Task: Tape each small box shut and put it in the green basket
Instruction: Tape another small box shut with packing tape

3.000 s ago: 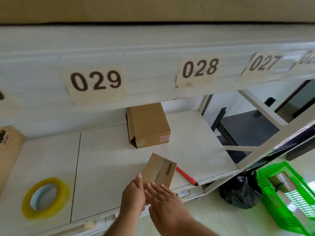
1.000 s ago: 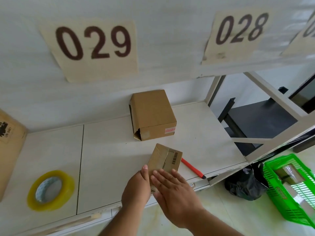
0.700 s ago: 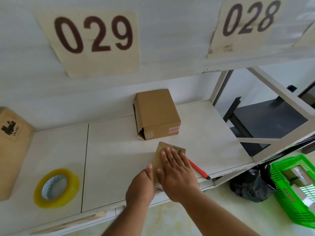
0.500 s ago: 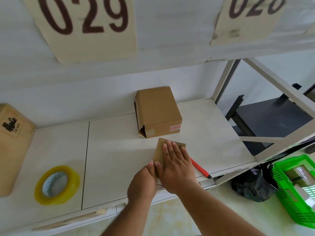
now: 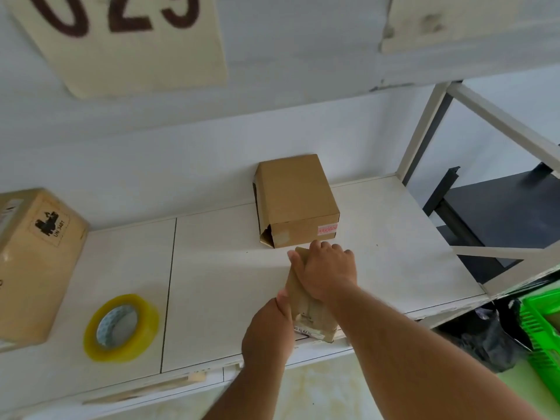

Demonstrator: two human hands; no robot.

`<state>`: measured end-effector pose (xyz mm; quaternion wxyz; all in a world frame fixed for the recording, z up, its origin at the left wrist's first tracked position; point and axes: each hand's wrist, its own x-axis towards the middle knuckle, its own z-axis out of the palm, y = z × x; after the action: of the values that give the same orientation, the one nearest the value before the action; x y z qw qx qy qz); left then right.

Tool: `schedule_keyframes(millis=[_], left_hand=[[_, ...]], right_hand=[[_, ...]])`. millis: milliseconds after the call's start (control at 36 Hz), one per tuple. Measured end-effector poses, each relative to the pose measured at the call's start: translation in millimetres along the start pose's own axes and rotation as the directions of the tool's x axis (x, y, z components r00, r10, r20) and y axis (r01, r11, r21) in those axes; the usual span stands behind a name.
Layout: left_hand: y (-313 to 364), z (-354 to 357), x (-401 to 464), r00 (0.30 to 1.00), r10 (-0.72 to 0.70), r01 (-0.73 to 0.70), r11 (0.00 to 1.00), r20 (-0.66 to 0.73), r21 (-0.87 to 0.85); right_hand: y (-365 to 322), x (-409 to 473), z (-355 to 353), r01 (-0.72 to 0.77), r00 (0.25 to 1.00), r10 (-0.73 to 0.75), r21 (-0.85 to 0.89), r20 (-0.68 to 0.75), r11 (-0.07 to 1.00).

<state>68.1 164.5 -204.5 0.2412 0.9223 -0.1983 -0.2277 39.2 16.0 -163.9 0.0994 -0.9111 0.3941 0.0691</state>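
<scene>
A small brown cardboard box [image 5: 306, 310] stands near the front edge of the white shelf [image 5: 212, 268]. My right hand [image 5: 325, 272] lies over its top with the fingers curled round the far end. My left hand [image 5: 268, 331] grips its near left side, thumb against the cardboard. A second, larger brown box [image 5: 295, 201] lies just behind, its left end flap open. A roll of yellowish clear tape [image 5: 121, 327] lies flat on the shelf at the left. A corner of the green basket [image 5: 542, 331] shows on the floor at the right edge.
A bigger cardboard box with a black label [image 5: 33, 262] stands at the far left of the shelf. A black bag [image 5: 488, 334] lies on the floor beside the basket. The upper shelf with number signs hangs close overhead. A dark table [image 5: 500, 219] stands behind the rack frame.
My right hand went from flat on the small box to curled over its far end. The camera moved closer and lower. The red-handled tool beside the box is hidden now.
</scene>
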Motion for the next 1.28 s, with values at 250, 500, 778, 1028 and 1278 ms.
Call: schedule_keyframes(millis=[250, 500, 778, 1028, 1278], left_hand=[[4.1, 0.4, -3.6, 0.999, -0.046, 0.041, 0.988, -0.03, -0.146], [8.4, -2.4, -0.4, 0.994, -0.112, 0.112, 0.988, 0.007, -0.105], [19.3, -12.9, -5.4, 0.987, -0.144, 0.146, 0.989, 0.073, -0.011], [14.2, -19.8, -7.2, 0.999, 0.014, -0.01, 0.991, -0.029, 0.133], [26.8, -52.7, -31.7, 0.996, -0.017, 0.041, 0.961, 0.093, -0.272]], right_hand=[[7.9, -27.2, 19.3, 0.19, 0.982, -0.187, -0.085, 0.037, 0.978], [11.7, -90.1, 36.3, 0.333, 0.943, -0.333, -0.008, 0.027, 0.943], [27.8, -156.0, 50.0, 0.546, 0.833, -0.548, -0.053, -0.078, 0.836], [39.1, -149.7, 28.8, -0.058, 0.984, 0.159, 0.704, -0.079, 0.708], [28.8, -137.5, -5.2, -0.269, 0.963, 0.098, 0.845, 0.253, 0.462]])
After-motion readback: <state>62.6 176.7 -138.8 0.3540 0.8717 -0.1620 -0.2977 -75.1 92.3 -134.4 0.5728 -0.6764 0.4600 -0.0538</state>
